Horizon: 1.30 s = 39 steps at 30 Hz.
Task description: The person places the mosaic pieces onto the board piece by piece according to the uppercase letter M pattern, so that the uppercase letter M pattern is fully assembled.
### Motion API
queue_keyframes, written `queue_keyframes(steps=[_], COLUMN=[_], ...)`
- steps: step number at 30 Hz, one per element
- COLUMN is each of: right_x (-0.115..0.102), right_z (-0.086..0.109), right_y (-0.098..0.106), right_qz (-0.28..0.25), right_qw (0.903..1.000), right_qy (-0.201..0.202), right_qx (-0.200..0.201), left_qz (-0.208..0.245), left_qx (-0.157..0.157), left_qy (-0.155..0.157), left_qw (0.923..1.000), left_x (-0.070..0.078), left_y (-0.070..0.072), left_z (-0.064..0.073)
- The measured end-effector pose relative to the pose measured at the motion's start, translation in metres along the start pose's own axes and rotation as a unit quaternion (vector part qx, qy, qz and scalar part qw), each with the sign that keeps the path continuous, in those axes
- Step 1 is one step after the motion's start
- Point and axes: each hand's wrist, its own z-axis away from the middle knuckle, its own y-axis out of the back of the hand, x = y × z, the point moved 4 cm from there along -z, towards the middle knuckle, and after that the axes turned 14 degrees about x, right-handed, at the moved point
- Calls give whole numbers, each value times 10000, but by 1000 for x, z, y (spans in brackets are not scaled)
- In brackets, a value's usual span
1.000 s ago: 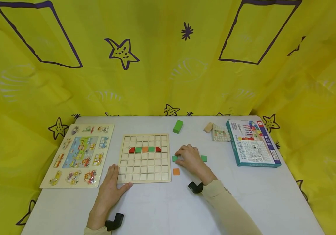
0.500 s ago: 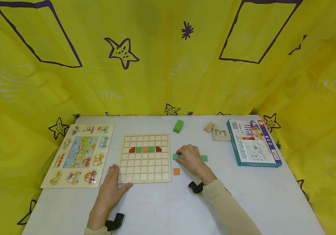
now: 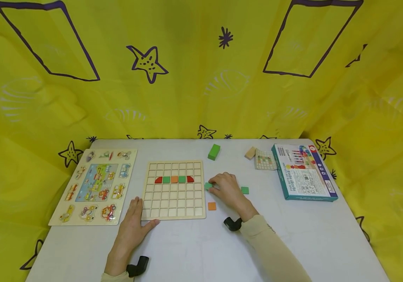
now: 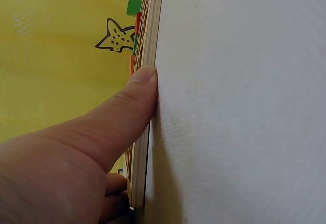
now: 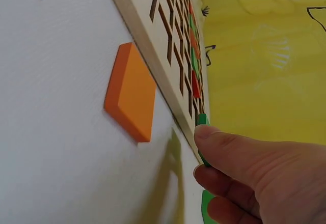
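Observation:
My right hand (image 3: 227, 192) pinches a small green square tile (image 3: 208, 186) between thumb and fingers. In the right wrist view this tile (image 5: 202, 119) is held on edge beside the wooden grid board (image 3: 173, 208). My left hand (image 3: 132, 225) rests at the board's lower left corner, fingers along the left side, thumb (image 4: 137, 89) pressed to the front edge. One row of the board holds a red (image 3: 158, 180), a green (image 3: 166, 179), an orange (image 3: 174, 179), a green and a red piece. An orange square tile (image 3: 211, 206) lies right of the board.
Another green tile (image 3: 245, 190) lies right of my right hand. Behind are a green block (image 3: 213, 152), a wooden block (image 3: 250, 152) and a pattern card (image 3: 265, 160). A box (image 3: 305, 172) stands right, a picture puzzle board (image 3: 125, 176) left. Yellow curtains surround the table.
My right hand has lifted the green tile and shifted it slightly left and back, toward the board's right edge. My left hand has stayed at the board's corner.

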Motion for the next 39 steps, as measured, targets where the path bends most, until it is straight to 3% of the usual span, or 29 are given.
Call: queue_keyframes(steps=[18,39], right_x=[-41,-92], right_z=[-23,-44], right_y=[-10,-42], right_qz=[-162,-143], right_qw=[9991,9950], right_qy=[381,962], right_qx=[-65,-230], left_qz=[9,17], left_qx=[-57,-57], left_qy=[51,80], left_qw=[10000,10000], left_x=[-3,-4], left_y=[-2,-2], left_z=[0,-1])
